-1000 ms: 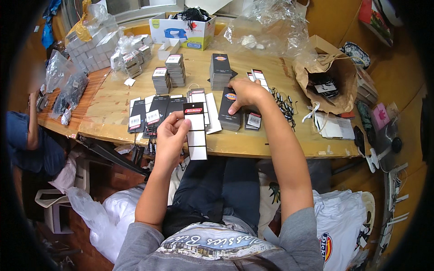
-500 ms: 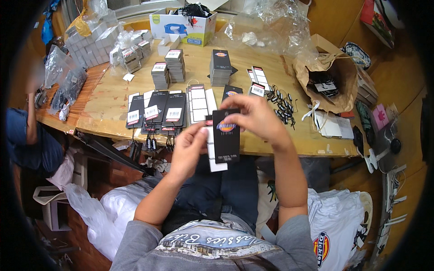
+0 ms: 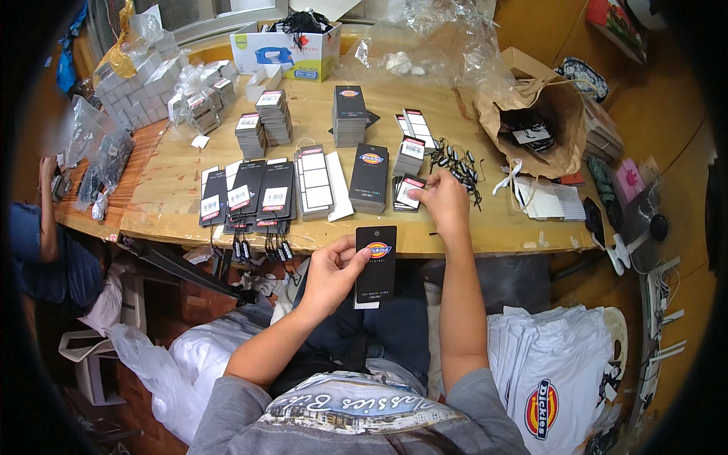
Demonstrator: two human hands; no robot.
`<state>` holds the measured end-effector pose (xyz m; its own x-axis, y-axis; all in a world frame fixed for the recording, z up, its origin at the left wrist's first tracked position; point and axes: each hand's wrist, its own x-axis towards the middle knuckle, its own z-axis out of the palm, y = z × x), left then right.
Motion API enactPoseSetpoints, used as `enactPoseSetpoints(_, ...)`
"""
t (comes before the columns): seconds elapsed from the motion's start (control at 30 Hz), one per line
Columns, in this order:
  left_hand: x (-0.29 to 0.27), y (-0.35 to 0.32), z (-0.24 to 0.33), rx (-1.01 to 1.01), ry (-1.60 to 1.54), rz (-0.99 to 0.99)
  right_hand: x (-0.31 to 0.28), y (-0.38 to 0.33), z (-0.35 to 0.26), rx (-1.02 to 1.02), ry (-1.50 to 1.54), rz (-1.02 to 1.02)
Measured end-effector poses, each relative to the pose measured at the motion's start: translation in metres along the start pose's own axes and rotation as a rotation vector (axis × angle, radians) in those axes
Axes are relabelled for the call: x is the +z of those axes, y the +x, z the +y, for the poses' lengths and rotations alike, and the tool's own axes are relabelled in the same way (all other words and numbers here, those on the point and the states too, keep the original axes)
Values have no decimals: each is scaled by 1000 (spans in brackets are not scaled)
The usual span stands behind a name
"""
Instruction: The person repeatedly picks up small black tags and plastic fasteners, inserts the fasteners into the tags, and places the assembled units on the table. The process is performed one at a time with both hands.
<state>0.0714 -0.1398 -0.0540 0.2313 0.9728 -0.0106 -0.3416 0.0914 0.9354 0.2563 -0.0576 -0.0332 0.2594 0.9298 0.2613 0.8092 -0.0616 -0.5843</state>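
Note:
Below the table's front edge, my left hand [image 3: 334,277] pinches a black hang tag [image 3: 377,277] by its left side. A strip of white tag shows under its lower end. Over the table, my right hand [image 3: 446,199] has thumb and fingers closed on the corner of a small barcode tag [image 3: 409,187]. That tag sits at a low pile of similar tags, just in front of a taller small-tag stack [image 3: 409,154]. Left of it lies a stack of black hang tags [image 3: 369,178], then a stack of white grid-printed tags [image 3: 315,180]. Black string loops [image 3: 456,163] lie scattered beyond my right hand.
Assembled tag sets [image 3: 246,193] overlap at the left front edge, strings hanging over. Taller tag stacks [image 3: 349,117] stand farther back. A paper bag [image 3: 557,144] is at right, a carton [image 3: 287,53] at the back. Another person's arm [image 3: 48,216] is at far left. Folded white shirts [image 3: 550,364] lie lower right.
My right hand has left the black tag and moved right to the small barcode tags. My left hand keeps the black tag, now lined up over the white one.

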Motion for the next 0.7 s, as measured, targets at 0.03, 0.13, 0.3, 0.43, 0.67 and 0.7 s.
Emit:
enactPoseSetpoints(0.03, -1, 1, -1, 4, 12, 4, -1, -1, 4, 44, 243, -32)
enactPoseSetpoints(0.13, -5, 2, -9, 27, 136, 40, -14, -15, 13, 74, 951, -147)
enactPoseSetpoints(0.3, 3, -1, -13, -2, 5, -37, -23, -78, 3, 39, 1012, -442)
enactPoseSetpoints(0.43, 4, -1, -27, 24, 56, -81, -11, -95, 8, 4, 795, -291)
enactPoseSetpoints(0.67, 5, -4, -23, -8, 123, -93, -31, -37, 47, -384, 87, 173)
enactPoseSetpoints(0.7, 5, -3, -24, -12, 99, -102, -35, -28, 47, -452, -35, 170)
